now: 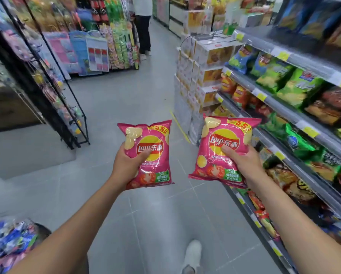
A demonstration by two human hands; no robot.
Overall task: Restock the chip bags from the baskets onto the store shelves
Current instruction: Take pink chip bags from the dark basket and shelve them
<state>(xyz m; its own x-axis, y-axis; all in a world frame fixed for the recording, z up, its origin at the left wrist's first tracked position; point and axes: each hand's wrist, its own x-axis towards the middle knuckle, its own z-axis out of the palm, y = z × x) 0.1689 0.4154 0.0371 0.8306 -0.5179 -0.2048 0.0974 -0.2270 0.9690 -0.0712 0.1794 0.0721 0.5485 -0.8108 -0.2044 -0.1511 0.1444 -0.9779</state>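
I have 1 pink tomato-flavour chip bag in each hand, both held out in front of me over the aisle floor (146, 224). My left hand (126, 163) grips the left bag (152, 151) by its left edge, thumb curled across the front near the logo and fingers behind, so the bag stands upright with its face towards me. My right hand (242, 163) pinches the right bag (223, 147) the same way from its right side, thumb on the front; this bag tilts a little and is just beside the shelves (284, 113), which run along my right and are already packed with green, red and brown bags. Holding by the edges likely avoids crushing the chips and keeps the labels readable for matching a slot. The basket (11, 240) of blurred, mixed bags sits low at my left. I judge that I am carrying these 2 to the shelf, neither yet placed.
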